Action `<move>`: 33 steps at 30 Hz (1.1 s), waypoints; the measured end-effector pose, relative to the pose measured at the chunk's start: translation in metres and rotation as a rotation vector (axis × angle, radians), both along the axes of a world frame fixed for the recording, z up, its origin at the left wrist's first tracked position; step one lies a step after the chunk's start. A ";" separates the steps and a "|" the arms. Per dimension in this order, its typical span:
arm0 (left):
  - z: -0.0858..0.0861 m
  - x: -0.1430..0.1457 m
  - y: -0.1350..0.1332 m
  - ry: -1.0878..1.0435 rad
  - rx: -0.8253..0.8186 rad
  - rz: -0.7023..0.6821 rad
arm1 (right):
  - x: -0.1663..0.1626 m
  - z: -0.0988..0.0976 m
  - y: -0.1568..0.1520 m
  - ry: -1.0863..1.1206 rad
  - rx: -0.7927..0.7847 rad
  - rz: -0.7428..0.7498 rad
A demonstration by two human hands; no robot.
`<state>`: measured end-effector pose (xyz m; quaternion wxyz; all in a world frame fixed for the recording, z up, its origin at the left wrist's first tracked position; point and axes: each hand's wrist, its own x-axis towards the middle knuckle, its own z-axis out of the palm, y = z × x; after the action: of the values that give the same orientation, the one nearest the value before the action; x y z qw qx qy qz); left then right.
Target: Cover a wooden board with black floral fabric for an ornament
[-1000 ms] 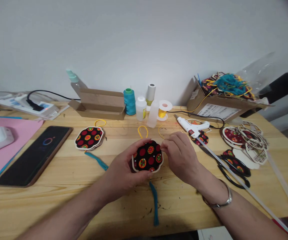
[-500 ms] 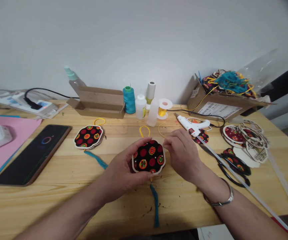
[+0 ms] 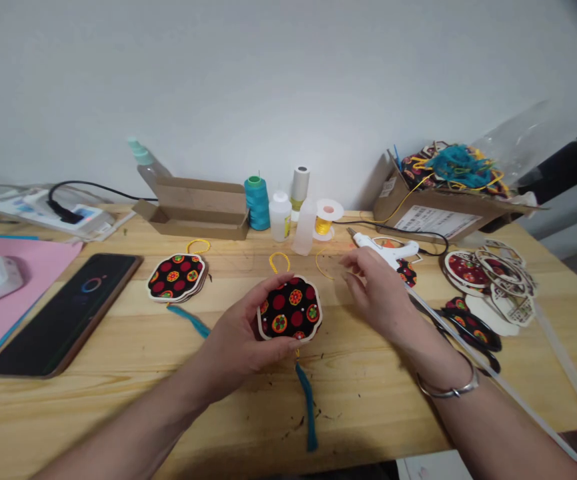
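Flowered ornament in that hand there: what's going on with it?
A person grips the flowered ornament by its edge in the left hand, its teal tassel pointing toward them. The right hand is apart from it, fingers curled; whether they hold anything is unclear. The glue gun lies just beyond that hand. A similar ornament lies off to the left, beside a phone.

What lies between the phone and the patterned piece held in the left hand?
In the head view: another patterned piece with its teal tassel, then the left hand gripping the held piece.
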<state>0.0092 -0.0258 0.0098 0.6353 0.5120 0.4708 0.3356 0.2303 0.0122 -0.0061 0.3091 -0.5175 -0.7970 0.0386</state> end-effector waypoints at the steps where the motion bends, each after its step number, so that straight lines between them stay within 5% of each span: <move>1: 0.000 0.000 0.000 0.005 0.006 0.004 | -0.001 0.000 -0.001 0.045 -0.025 0.014; 8: -0.003 -0.001 0.000 0.030 0.003 -0.019 | -0.012 0.005 -0.008 0.498 -0.615 0.000; 14: -0.008 -0.002 -0.003 -0.001 0.075 -0.054 | -0.018 0.010 -0.012 0.756 -1.035 0.191; 33: -0.012 -0.002 -0.002 -0.081 0.040 -0.073 | -0.022 -0.004 -0.013 0.898 -1.094 0.203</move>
<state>0.0075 -0.0275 -0.0021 0.6553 0.5275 0.4187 0.3420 0.2084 -0.0004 -0.0101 0.2984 -0.4557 -0.5032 0.6709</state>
